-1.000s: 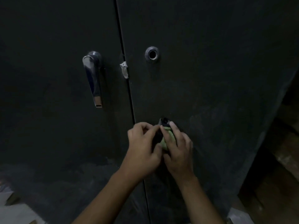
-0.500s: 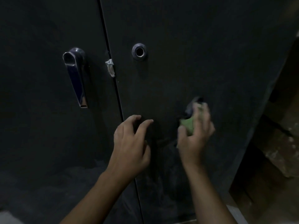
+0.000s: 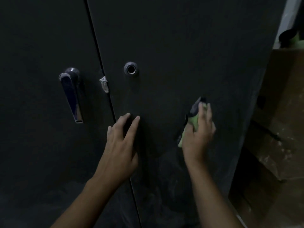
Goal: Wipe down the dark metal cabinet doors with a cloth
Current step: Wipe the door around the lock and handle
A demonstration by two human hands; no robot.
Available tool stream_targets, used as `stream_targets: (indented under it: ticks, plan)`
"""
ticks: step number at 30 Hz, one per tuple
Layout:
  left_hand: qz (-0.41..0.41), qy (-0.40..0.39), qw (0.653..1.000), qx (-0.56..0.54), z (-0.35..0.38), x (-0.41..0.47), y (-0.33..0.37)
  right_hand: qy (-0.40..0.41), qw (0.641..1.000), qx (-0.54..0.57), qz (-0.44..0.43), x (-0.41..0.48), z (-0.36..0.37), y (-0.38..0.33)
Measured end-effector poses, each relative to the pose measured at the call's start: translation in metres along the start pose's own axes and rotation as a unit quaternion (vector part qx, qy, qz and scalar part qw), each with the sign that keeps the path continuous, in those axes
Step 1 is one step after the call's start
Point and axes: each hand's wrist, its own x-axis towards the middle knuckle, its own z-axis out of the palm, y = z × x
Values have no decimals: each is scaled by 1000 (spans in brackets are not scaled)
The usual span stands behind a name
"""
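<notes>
Two dark metal cabinet doors fill the view, the left door (image 3: 41, 112) and the right door (image 3: 181, 46), with a narrow seam between them. My right hand (image 3: 197, 134) presses a green and dark cloth (image 3: 191, 119) flat against the right door, its fingers laid over the cloth. My left hand (image 3: 121, 145) rests on the right door close to the seam with straight, slightly spread fingers and holds nothing. Dusty smears show on the lower part of both doors.
A chrome lever handle (image 3: 72, 96) hangs on the left door. A round lock hole (image 3: 130, 69) sits on the right door, and a scrap of pale tape (image 3: 104, 83) sticks at the seam. A brown cardboard box (image 3: 279, 129) stands right of the cabinet.
The hands were together low at the seam; my right hand has carried the cloth rightward across the right door. My left hand let go and now lies flat on the door.
</notes>
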Motion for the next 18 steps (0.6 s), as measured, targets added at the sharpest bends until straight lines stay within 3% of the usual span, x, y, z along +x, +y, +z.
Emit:
stream_targets:
  ticks: [2, 5, 8, 12, 14, 16, 18]
  plan:
    - [-1, -5, 1000, 25, 3, 0, 3, 24, 999, -3, -42, 28, 4, -23]
    - [-8, 7, 1000, 12, 5, 3, 12, -69, 972, 1, -226, 33, 16, -40]
    - [34, 33, 998, -35, -4, 17, 22, -179, 899, -6, -400, 13, 18, -12]
    - [114, 22, 993, -1, -27, 56, 37, -259, 799, -100, -534, 21, -15, 54]
    - [148, 10, 988, 48, -33, 76, 45, -249, 805, -121, -525, 46, -32, 68]
    - [178, 5, 979, 103, -32, 94, 51, -218, 848, -122, -467, 77, -42, 70]
    - [208, 9, 964, 165, -26, 108, 54, -173, 912, -110, -356, 105, -46, 60]
